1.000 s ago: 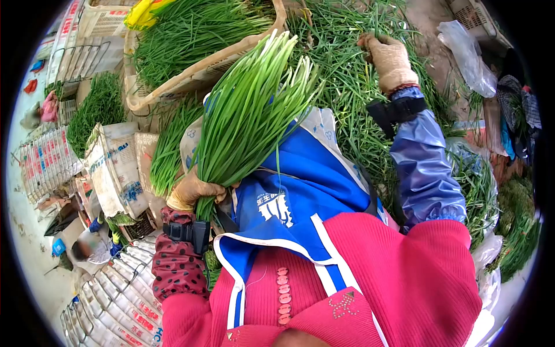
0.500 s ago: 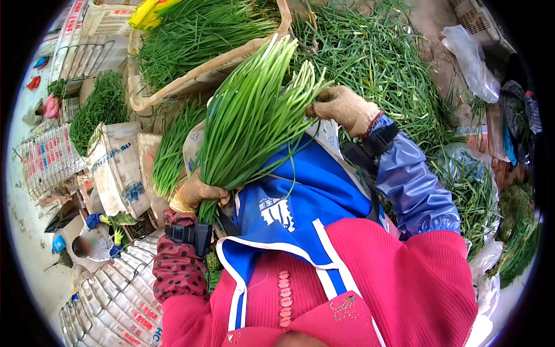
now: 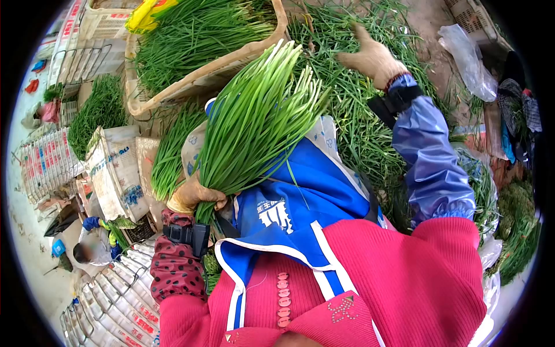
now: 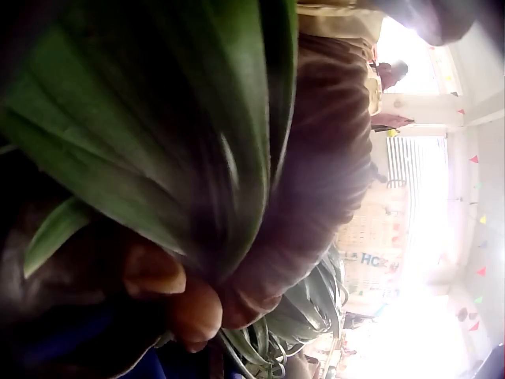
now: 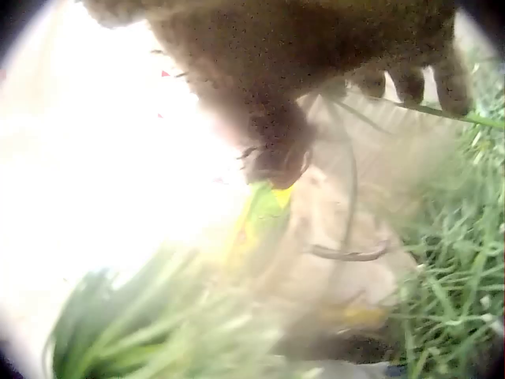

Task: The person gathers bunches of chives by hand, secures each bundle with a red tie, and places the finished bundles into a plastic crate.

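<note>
In the head view, a big bunch of long green stalks with pale ends (image 3: pixel 245 124) fans upward across the lap. Its leafy lower end is gripped by the gloved left hand (image 3: pixel 196 195); in the left wrist view the fingers of the left hand (image 4: pixel 308 174) curl round the green leaves (image 4: pixel 158 118). The gloved right hand (image 3: pixel 373 59) is spread above the heap of loose greens (image 3: pixel 370 121), thumb and fingers apart, away from the bunch. In the blurred right wrist view, the right hand (image 5: pixel 316 63) has spread fingers, with a thin blade near them.
A crate (image 3: pixel 191 75) full of greens stands at the upper left. Stacked crates (image 3: pixel 115 289) and a person in the background (image 3: pixel 95 248) are at the lower left. At the upper right lies a clear plastic bag (image 3: pixel 468 61). A blue apron (image 3: pixel 300 173) covers the lap.
The right hand moved from the heap to the bunch's pale ends, then back up and right over the heap, its fingers now spread. The left hand keeps hold of the bunch.
</note>
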The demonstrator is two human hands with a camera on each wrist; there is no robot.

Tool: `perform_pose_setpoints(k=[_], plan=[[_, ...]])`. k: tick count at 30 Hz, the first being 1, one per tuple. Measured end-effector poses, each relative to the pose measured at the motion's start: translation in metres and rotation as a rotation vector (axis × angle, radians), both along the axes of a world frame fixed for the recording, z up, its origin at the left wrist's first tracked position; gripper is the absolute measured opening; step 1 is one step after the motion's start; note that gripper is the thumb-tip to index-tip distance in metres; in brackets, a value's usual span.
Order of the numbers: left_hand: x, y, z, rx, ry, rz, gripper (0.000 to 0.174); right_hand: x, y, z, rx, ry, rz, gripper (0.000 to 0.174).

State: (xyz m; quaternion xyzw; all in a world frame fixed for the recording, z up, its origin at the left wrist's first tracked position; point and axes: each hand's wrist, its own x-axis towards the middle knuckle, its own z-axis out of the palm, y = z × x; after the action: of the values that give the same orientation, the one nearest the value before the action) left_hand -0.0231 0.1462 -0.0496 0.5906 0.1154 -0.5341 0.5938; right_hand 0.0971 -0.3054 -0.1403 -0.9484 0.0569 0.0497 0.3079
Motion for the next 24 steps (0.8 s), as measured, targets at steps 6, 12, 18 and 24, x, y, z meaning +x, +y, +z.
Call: perform_pose_setpoints(k=[6, 12, 18, 24], plan=[[0.003, -0.004, 0.002, 0.046, -0.012, -0.006, 0.042, 0.035, 0.082, 0.017, 0.233, 0.206, 0.550, 0.067], [-0.002, 0.002, 0.000, 0.112, 0.014, 0.007, 0.034, 0.047, 0.065, 0.005, 0.452, 0.078, 0.116, 0.037], [0.002, -0.001, 0.001, 0.065, 0.009, -0.016, 0.036, 0.020, 0.023, 0.024, 0.632, 0.390, 0.106, 0.049], [0.001, 0.011, -0.010, 0.058, 0.014, -0.054, 0.043, 0.007, 0.058, -0.015, 0.530, 0.577, 0.518, 0.087]])
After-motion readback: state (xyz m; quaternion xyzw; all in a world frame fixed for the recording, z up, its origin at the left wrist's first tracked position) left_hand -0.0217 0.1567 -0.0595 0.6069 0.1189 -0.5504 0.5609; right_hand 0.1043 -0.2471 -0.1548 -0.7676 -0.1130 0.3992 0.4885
